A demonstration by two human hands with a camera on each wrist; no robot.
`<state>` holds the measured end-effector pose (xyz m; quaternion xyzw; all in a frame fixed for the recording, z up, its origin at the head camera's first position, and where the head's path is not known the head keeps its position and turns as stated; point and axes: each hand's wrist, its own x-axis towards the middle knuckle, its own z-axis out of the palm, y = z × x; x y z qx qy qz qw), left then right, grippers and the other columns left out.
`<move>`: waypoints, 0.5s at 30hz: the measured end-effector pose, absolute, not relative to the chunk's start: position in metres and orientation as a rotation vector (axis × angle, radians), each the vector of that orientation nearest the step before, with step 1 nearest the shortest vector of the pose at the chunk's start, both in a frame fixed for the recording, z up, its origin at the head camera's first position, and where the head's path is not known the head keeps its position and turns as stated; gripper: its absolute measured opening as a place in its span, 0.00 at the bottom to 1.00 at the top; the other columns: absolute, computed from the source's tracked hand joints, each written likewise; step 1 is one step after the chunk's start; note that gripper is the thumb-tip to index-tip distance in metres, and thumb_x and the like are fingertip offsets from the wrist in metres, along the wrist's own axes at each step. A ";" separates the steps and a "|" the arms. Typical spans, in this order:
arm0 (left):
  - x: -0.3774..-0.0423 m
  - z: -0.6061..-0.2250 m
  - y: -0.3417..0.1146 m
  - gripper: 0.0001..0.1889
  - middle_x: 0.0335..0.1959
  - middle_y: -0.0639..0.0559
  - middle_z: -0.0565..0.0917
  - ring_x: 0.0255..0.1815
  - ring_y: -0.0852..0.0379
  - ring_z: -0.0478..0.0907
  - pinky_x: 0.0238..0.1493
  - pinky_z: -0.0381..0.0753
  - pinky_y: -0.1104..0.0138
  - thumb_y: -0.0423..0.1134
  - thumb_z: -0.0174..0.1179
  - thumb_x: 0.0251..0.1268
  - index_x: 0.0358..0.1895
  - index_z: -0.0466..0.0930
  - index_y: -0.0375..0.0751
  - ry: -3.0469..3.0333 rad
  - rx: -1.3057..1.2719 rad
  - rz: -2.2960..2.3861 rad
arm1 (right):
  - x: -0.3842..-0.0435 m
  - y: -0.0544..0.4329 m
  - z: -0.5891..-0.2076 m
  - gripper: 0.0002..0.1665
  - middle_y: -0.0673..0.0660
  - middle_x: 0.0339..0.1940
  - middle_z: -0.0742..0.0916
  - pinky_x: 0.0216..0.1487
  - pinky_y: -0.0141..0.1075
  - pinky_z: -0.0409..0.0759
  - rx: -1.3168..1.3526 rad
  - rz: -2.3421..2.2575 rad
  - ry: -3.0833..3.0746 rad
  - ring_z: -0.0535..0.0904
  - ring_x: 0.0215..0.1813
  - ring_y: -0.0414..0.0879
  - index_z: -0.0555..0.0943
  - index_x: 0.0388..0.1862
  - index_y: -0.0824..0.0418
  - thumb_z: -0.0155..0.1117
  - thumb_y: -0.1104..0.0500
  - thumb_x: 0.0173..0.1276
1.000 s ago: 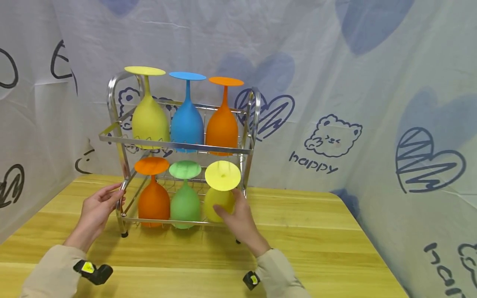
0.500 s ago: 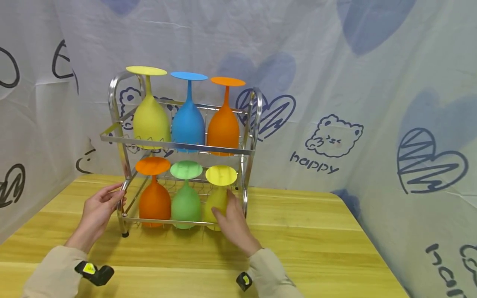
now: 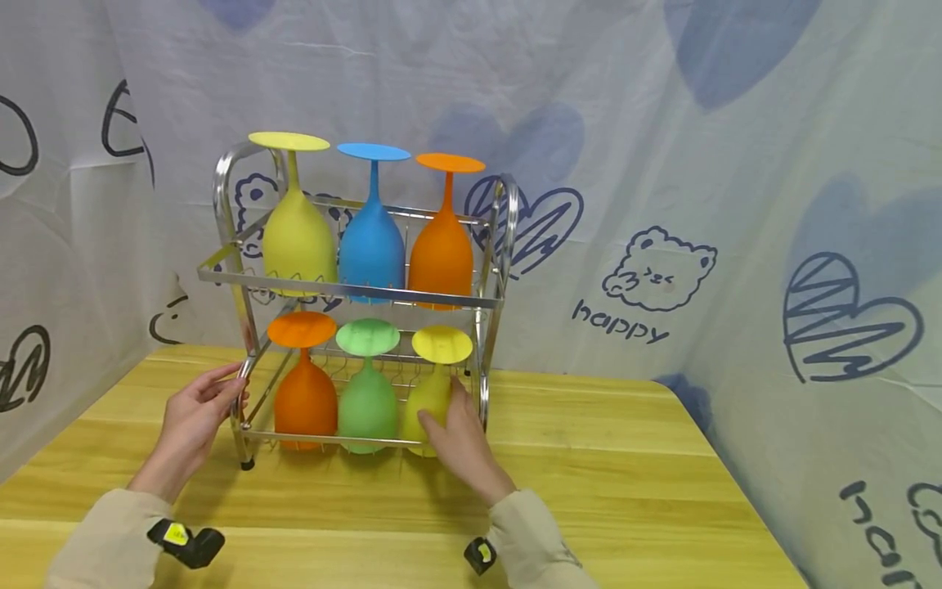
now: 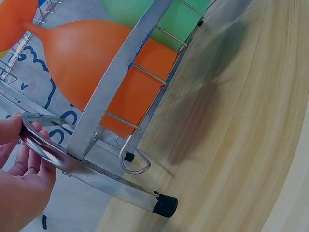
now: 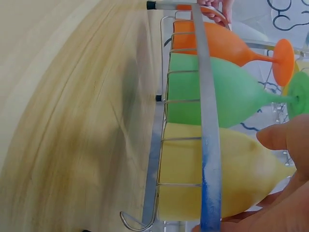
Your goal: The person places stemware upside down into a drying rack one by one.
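Observation:
A two-tier metal rack (image 3: 346,288) holds upside-down goblets. My left hand (image 3: 195,413) grips the rack's lower left tube, thumb on one side and fingers on the other in the left wrist view. At the right end of the lower tier, my right hand (image 3: 465,446) holds a yellow goblet (image 3: 428,402) round its bowl. The goblet's mouth rests low behind the front bar (image 5: 211,159), foot up. Beside it stand a green goblet (image 3: 368,406) and an orange goblet (image 3: 305,401). Part of the right fingers is hidden behind the yellow bowl.
On the upper tier stand a yellow goblet (image 3: 298,241), a blue goblet (image 3: 372,249) and an orange goblet (image 3: 441,254). The rack is on a wooden table (image 3: 603,474). Printed curtains (image 3: 662,147) hang behind and at both sides.
The lower yellow goblet, earlier tilted with its foot toward me, has come down and straightened between the bars, its foot shifting slightly right since half a second ago. The left hand stays on the rack.

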<state>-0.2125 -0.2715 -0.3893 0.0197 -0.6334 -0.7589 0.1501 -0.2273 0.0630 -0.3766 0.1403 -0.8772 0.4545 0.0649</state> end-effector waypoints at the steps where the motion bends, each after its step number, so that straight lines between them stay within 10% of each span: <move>1: -0.212 -0.389 -0.271 0.09 0.33 0.64 0.82 0.32 0.68 0.80 0.35 0.79 0.78 0.35 0.57 0.70 0.47 0.81 0.54 -1.867 0.068 -2.123 | -0.225 0.063 -0.376 0.45 0.76 0.71 0.61 0.70 0.55 0.57 0.429 1.375 -2.645 0.58 0.71 0.66 0.50 0.74 0.74 0.60 0.55 0.70; 6: -0.204 -0.383 -0.260 0.22 0.48 0.46 0.80 0.41 0.63 0.79 0.34 0.77 0.78 0.37 0.51 0.74 0.66 0.67 0.31 -2.275 0.122 -1.537 | -0.210 0.064 -0.368 0.47 0.72 0.74 0.57 0.71 0.55 0.54 0.460 1.358 -2.650 0.53 0.73 0.64 0.48 0.75 0.72 0.61 0.54 0.70; 11: -0.189 -0.380 -0.244 0.28 0.63 0.26 0.64 0.59 0.31 0.67 0.53 0.75 0.52 0.33 0.51 0.72 0.69 0.57 0.23 -2.350 0.095 -1.261 | -0.191 0.072 -0.356 0.46 0.67 0.75 0.58 0.71 0.56 0.55 0.525 1.312 -2.627 0.53 0.74 0.62 0.49 0.76 0.68 0.61 0.53 0.70; 15: -0.174 -0.379 -0.231 0.30 0.62 0.23 0.62 0.60 0.26 0.62 0.55 0.66 0.36 0.34 0.54 0.70 0.69 0.56 0.23 -2.355 0.033 -1.209 | -0.182 0.089 -0.352 0.42 0.67 0.73 0.63 0.68 0.58 0.60 0.544 1.276 -2.579 0.58 0.72 0.63 0.54 0.75 0.68 0.61 0.57 0.69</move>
